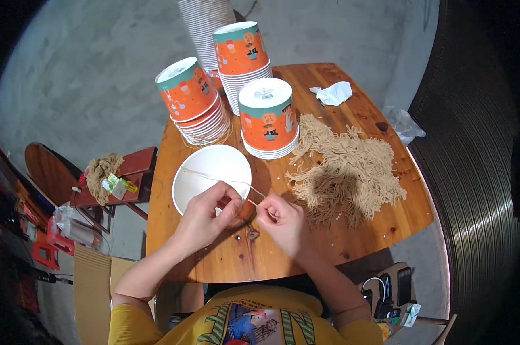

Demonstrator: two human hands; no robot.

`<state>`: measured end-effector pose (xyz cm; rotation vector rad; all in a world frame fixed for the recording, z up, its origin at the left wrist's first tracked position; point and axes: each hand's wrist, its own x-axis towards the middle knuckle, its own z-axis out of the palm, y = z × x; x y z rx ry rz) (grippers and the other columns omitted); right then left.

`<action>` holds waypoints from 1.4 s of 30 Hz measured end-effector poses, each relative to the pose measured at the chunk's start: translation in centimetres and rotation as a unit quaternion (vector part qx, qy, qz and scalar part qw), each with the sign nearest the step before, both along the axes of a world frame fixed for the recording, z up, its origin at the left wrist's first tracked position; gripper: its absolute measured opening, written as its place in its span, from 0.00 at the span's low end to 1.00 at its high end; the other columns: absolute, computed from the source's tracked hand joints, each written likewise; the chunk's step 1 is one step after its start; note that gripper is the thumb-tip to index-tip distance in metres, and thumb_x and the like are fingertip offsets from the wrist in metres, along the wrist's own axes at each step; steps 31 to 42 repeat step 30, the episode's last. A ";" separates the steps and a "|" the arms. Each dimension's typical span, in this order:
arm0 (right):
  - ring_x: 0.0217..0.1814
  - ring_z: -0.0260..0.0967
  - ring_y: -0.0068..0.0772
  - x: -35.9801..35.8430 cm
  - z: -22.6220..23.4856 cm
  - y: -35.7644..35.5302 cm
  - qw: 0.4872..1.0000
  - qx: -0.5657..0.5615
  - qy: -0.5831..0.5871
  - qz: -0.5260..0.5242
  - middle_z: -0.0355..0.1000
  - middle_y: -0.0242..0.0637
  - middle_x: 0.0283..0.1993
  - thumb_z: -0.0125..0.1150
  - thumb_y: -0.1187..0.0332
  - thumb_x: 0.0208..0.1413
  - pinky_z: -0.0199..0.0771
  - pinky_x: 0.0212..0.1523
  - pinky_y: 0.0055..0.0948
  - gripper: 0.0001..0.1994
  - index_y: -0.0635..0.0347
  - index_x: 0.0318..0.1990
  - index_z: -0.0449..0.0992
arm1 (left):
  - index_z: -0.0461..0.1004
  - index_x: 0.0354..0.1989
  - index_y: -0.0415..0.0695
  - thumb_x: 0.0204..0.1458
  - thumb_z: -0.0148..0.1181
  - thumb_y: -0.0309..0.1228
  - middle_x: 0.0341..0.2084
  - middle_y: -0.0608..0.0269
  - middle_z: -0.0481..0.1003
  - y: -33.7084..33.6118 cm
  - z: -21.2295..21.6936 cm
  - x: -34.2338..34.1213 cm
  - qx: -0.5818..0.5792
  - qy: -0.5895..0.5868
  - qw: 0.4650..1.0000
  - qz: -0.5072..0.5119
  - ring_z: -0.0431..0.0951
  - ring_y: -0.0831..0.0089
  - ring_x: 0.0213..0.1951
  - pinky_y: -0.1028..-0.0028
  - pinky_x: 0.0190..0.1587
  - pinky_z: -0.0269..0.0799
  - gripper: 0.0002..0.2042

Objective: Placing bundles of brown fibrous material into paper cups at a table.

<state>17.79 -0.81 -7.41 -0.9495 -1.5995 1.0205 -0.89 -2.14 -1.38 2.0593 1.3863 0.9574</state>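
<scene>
Bare grey concrete floor spreads around a small wooden table (329,247), and the person sits close against its near edge, both forearms coming up over the wood.

On the table stand three stacks of orange paper cups (268,118), upside down, with a taller stack of plain white ones behind them. To the right lies a big loose heap of tan string (349,167), cut into short lengths, and a crumpled white tissue (334,92) sits near the far edge. Off to the left, a dark red stool (127,172) carries another small bundle of the same string.

Right in front of the person is one white cup (211,175), its open mouth turned upward toward the camera. The left hand (208,215) rests against its near rim, fingers curled shut and pinching one end of a single strand of string (225,179) that runs across the cup's mouth. The right hand (283,221), just beside it, is also closed, pinching the strand's other end between thumb and fingertips.

It looks to me like the strand is being fixed to the cup, perhaps threaded or knotted at the rim; I cannot see a hole or knot. The next move would call for steady tension and fine fingertip work, keeping the cup from tipping.
</scene>
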 end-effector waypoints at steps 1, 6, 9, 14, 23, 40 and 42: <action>0.23 0.67 0.21 -0.2 -0.1 0.0 1.000 0.002 -0.007 -0.003 0.69 0.35 0.23 0.60 0.76 0.50 0.70 0.27 0.25 0.04 0.61 0.30 0.69 | 0.69 0.35 0.37 0.55 0.54 0.24 0.29 0.59 0.74 0.0 0.1 0.1 -0.023 -0.003 1.000 0.006 0.77 0.70 0.29 0.74 0.32 0.72 0.04; 0.23 0.69 0.25 -0.5 0.0 0.2 1.000 -0.005 -0.011 0.000 0.69 0.35 0.23 0.61 0.75 0.48 0.71 0.28 0.27 0.05 0.60 0.29 0.69 | 0.68 0.38 0.37 0.56 0.53 0.24 0.29 0.60 0.74 0.1 0.0 0.0 -0.038 -0.015 0.999 0.004 0.77 0.73 0.29 0.74 0.32 0.73 0.05; 0.24 0.70 0.26 -0.6 0.0 0.3 1.000 0.002 -0.025 -0.009 0.70 0.36 0.23 0.60 0.75 0.48 0.71 0.27 0.28 0.05 0.60 0.29 0.69 | 0.67 0.39 0.37 0.56 0.53 0.24 0.28 0.59 0.74 0.1 0.2 0.1 -0.050 -0.015 0.999 0.011 0.77 0.74 0.29 0.74 0.32 0.73 0.05; 0.23 0.71 0.29 -0.9 -0.1 0.5 0.999 0.013 -0.036 -0.010 0.70 0.37 0.23 0.60 0.75 0.48 0.71 0.27 0.30 0.05 0.60 0.29 0.69 | 0.69 0.45 0.37 0.58 0.52 0.22 0.33 0.65 0.73 0.1 0.9 0.4 -0.123 -0.021 0.992 0.032 0.74 0.81 0.34 0.79 0.37 0.72 0.08; 0.25 0.74 0.38 -1.0 -0.4 0.5 0.999 0.013 -0.047 0.002 0.71 0.40 0.24 0.60 0.73 0.48 0.72 0.27 0.34 0.06 0.60 0.29 0.68 | 0.70 0.47 0.39 0.59 0.52 0.24 0.33 0.66 0.73 0.2 1.4 0.4 -0.160 -0.015 0.986 0.038 0.74 0.82 0.34 0.79 0.38 0.72 0.09; 0.26 0.74 0.40 -1.1 -0.4 0.7 0.997 0.037 -0.071 -0.001 0.71 0.41 0.24 0.60 0.73 0.47 0.72 0.27 0.34 0.06 0.60 0.29 0.69 | 0.70 0.49 0.40 0.59 0.53 0.25 0.34 0.66 0.74 0.2 1.6 0.5 -0.174 -0.033 0.983 0.037 0.74 0.82 0.34 0.79 0.39 0.72 0.10; 0.26 0.74 0.40 -1.1 -0.4 0.7 0.997 0.037 -0.071 -0.001 0.71 0.41 0.24 0.60 0.73 0.47 0.72 0.27 0.34 0.06 0.60 0.29 0.69 | 0.70 0.49 0.40 0.59 0.53 0.25 0.34 0.66 0.74 0.2 1.6 0.5 -0.174 -0.033 0.983 0.037 0.74 0.82 0.34 0.79 0.39 0.72 0.10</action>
